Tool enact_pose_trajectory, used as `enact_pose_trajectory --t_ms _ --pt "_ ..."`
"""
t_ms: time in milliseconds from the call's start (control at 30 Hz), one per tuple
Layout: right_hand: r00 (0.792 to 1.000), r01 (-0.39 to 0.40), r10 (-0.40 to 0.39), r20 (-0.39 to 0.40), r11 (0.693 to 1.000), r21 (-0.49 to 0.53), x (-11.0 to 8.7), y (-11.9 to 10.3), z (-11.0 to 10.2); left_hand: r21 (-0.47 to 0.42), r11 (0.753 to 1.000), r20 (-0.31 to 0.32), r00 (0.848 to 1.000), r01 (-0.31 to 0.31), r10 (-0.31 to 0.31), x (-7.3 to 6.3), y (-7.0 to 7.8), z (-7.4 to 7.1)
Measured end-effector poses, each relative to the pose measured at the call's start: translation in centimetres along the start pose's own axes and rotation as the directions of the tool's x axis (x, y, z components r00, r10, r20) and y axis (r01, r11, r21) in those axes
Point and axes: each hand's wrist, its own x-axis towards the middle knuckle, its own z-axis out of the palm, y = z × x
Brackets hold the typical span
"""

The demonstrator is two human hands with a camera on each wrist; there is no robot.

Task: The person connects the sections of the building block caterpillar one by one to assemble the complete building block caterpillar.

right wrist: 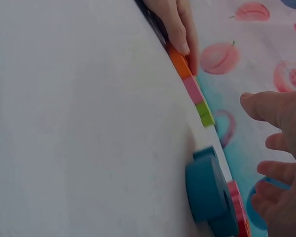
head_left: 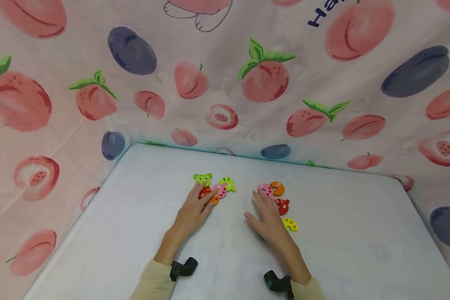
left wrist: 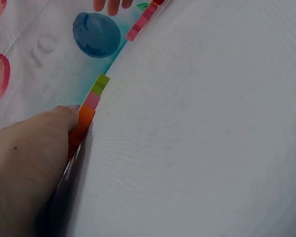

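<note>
In the head view my left hand (head_left: 189, 212) rests on a joined cluster of flat, animal-patterned puzzle pieces, its fingers lightly spread. Around those fingers show a green frog-faced piece (head_left: 202, 178), a red piece (head_left: 204, 192), an orange piece (head_left: 214, 200), a pink spotted piece (head_left: 221, 191) and a green striped piece (head_left: 229, 183). My right hand (head_left: 268, 218), fingers extended and grasping nothing, hovers over a second group. Beside it lie a pink piece (head_left: 264, 189), an orange piece (head_left: 278, 188), a red striped piece (head_left: 283, 206) and a yellow spotted piece (head_left: 291, 224). A teal piece (right wrist: 207, 190) sits below the right hand, mostly hidden in the head view.
The pieces lie on a white tabletop (head_left: 341, 233). Behind and to the sides hangs a pink curtain (head_left: 217, 83) printed with fruit, meeting the table's far edge. Each wrist wears a black camera mount, such as the left one (head_left: 183, 268).
</note>
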Motion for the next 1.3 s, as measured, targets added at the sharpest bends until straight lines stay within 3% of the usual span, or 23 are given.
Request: enact_pose_trajectory --t_ms 267,533,967,1300 --pt "0.997 0.056 -0.055 -0.048 0.998 0.02 -0.1 2.3 -2.0 -0.017 1.0 0.001 1.0 0.002 -0.002 0.0 0.0 -0.1" --pt "0.999 -0.025 0.026 -0.026 0.999 0.034 0.0 4.3 -3.7 -0.015 1.0 0.004 1.0 0.006 -0.006 -0.1 0.0 0.0" --pt "1.0 -0.018 0.019 -0.017 0.999 0.042 -0.3 6.3 -4.4 -0.015 1.0 -0.001 1.0 0.002 -0.002 -0.1 -0.1 0.1" --pt "0.999 -0.044 0.044 -0.019 0.999 0.007 -0.2 6.3 -4.4 -0.012 1.0 -0.004 1.0 -0.004 0.004 -0.1 -0.3 0.1"
